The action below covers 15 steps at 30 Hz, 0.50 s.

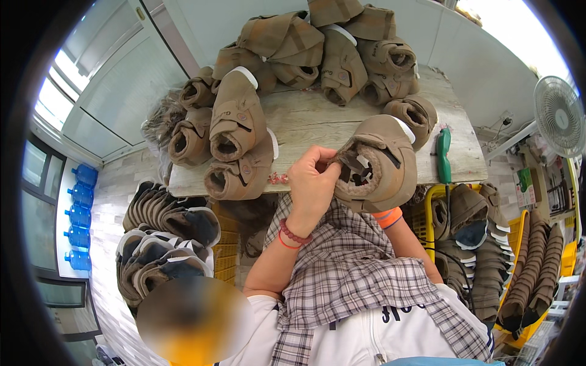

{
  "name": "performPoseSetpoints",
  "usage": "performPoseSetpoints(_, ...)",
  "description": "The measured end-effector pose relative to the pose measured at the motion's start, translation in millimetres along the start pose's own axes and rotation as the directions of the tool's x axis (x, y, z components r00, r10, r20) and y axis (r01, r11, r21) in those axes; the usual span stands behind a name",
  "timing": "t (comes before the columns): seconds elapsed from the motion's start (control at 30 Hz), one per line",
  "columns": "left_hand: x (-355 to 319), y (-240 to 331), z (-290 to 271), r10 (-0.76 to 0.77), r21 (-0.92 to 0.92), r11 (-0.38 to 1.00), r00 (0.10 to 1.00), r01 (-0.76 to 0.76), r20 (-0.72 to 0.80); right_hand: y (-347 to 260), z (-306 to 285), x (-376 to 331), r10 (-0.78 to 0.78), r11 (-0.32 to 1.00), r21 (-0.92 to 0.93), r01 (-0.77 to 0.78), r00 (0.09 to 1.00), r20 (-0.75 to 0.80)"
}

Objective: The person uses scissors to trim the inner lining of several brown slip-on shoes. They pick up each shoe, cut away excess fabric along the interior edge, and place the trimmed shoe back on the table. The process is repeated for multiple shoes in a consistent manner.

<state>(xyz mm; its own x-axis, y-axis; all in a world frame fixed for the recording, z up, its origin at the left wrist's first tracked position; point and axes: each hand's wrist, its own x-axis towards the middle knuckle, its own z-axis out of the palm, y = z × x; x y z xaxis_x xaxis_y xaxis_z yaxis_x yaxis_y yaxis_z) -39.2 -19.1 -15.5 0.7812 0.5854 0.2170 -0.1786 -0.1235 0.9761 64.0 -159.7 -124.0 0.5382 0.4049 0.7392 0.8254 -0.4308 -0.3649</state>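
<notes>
A brown boot upper (381,168) with a fleece lining and a white-edged toe is held above the near edge of the wooden table, its opening facing me. My left hand (314,183) pinches the left rim of that opening between thumb and fingers. A red bead bracelet and an orange band circle the left wrist. From the right, my right forearm (410,241) reaches up behind the boot upper and supports it; the boot upper covers the hand and its fingers. Something pale and dark shows inside the opening, too small to make out.
Several similar boot uppers (239,116) are piled on the wooden table (293,119). A green-handled corded tool (444,155) lies at its right edge. Yellow baskets (434,194) of stacked uppers stand right; more stacks (165,207) stand left. A white fan (558,116) stands far right.
</notes>
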Motion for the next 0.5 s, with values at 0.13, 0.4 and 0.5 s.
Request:
performPoseSetpoints(0.13, -1, 5, 0, 0.001, 0.007, 1.000, 1.000, -0.001, 0.011, 3, -1, 1, -0.010, 1.000, -0.012, 0.010, 1.000, -0.008)
performPoseSetpoints(0.4, 14, 11, 2, 0.403, 0.286, 0.874, 0.915, -0.394, 0.031, 30, -32, -64, 0.471, 0.882, -0.062, -0.468, 0.881, 0.052)
performPoseSetpoints(0.5, 41, 21, 14, 0.709, 0.403, 0.597, 0.691, -0.694, 0.141, 35, -38, -74, 0.708, 0.699, 0.190, -0.690, 0.706, -0.041)
